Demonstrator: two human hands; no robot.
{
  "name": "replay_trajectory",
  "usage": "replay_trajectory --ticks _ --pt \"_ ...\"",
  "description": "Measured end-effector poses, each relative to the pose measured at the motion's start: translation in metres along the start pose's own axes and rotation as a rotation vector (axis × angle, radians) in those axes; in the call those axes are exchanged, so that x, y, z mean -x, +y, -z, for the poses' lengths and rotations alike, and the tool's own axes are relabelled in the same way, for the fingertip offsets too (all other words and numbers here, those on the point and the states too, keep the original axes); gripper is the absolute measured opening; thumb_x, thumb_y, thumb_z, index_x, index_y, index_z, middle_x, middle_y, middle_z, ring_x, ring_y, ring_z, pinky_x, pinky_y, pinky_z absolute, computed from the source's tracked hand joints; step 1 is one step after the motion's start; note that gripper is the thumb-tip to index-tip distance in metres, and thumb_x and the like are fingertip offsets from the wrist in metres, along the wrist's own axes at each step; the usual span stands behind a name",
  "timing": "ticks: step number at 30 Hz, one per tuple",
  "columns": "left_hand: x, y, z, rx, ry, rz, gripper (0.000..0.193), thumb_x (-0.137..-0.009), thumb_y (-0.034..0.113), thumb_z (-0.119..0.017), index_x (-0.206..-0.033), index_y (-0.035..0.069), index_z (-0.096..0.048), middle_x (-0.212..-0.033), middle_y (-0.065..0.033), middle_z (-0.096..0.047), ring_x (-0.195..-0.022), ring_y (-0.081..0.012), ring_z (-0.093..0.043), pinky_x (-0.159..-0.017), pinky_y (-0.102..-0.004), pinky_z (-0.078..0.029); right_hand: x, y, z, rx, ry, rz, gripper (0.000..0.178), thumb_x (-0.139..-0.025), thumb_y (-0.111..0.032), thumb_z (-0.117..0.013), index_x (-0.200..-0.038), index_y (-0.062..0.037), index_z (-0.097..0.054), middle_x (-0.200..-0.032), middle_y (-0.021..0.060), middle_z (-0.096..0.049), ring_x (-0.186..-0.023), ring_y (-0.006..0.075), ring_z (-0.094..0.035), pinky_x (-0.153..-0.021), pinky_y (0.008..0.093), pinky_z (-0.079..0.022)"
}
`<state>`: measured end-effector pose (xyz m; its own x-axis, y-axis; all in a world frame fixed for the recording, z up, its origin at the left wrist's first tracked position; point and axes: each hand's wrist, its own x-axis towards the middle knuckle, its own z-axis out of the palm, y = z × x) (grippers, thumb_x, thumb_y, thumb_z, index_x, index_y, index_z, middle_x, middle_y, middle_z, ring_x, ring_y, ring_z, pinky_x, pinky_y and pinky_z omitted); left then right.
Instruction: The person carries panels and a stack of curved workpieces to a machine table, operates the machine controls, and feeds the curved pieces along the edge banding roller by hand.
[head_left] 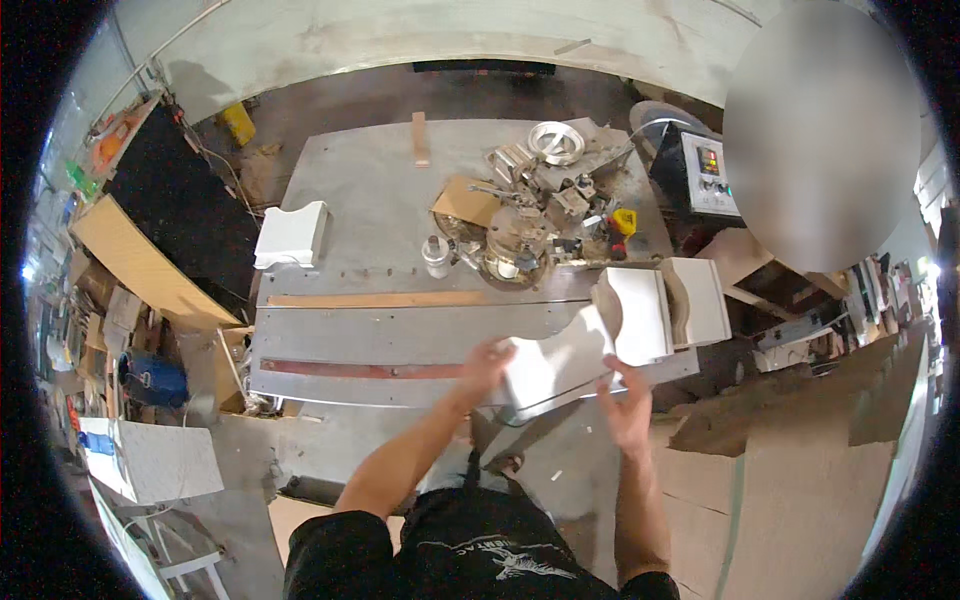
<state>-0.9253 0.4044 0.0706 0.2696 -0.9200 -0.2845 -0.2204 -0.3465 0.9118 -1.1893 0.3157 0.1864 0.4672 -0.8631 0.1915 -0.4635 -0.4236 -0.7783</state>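
Note:
My left hand grips the left edge of a white panel with a curved cut-out, its fingers closed at the corner. At the panel's right edge my right hand holds on with thumb and fingers. The panel is tilted over the near edge of the metal table and looks thick, perhaps several pieces together; I cannot tell. Just beyond it stands a stack of like white panels, with another stack to its right. One more white curved piece lies on the far left of the table.
The grey metal table carries a machine with metal fittings, a white ring and a small bottle. A control box stands at the right. Cardboard lies at lower right, a blue bin at left.

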Motion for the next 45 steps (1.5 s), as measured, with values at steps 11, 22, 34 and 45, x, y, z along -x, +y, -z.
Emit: replay_trajectory --ticks 11,22,34,45 --pt "-0.038 -0.041 0.111 -0.386 0.446 0.036 0.068 -0.084 0.041 -0.072 -0.141 0.011 -0.047 -0.133 -0.0186 -0.055 -0.122 -0.0313 -0.052 -0.100 -0.0476 -0.041 0.008 -0.011 -0.196 0.367 -0.263 -0.051 0.114 -0.062 -0.061 -0.082 -0.153 -0.0185 -0.027 -0.154 0.0297 -0.021 -0.142 0.0499 -0.019 -0.114 0.0657 -0.014" --pt "-0.008 -0.047 0.125 -0.827 0.058 -0.283 0.116 -0.061 0.069 -0.077 -0.152 0.016 -0.028 -0.157 -0.0227 -0.014 -0.144 -0.0482 -0.015 -0.117 -0.0632 -0.006 -0.039 -0.003 -0.219 0.327 -0.085 -0.104 0.110 -0.052 -0.049 -0.091 -0.144 -0.0154 -0.042 -0.142 0.0258 -0.039 -0.133 0.0492 -0.034 -0.111 0.0625 -0.025" --pt "-0.033 -0.049 0.134 -0.747 0.005 -0.286 0.105 -0.060 0.067 -0.079 -0.144 0.014 -0.043 -0.156 -0.0239 -0.018 -0.147 -0.0439 -0.010 -0.119 -0.0579 -0.006 -0.040 0.003 -0.224 0.601 -0.196 -0.152 0.118 -0.054 -0.070 -0.079 -0.149 -0.0139 -0.037 -0.148 0.0262 -0.037 -0.144 0.0385 -0.028 -0.116 0.0611 -0.016" --pt "-0.035 -0.047 0.133 -0.767 0.037 -0.306 0.113 -0.062 0.067 -0.078 -0.148 0.011 -0.032 -0.156 -0.0241 -0.019 -0.148 -0.0420 -0.012 -0.120 -0.0575 -0.006 -0.044 0.004 -0.222 0.568 -0.135 -0.066 0.112 -0.055 -0.073 -0.077 -0.148 -0.0219 -0.041 -0.148 0.0249 -0.038 -0.144 0.0381 -0.027 -0.115 0.0621 -0.018"
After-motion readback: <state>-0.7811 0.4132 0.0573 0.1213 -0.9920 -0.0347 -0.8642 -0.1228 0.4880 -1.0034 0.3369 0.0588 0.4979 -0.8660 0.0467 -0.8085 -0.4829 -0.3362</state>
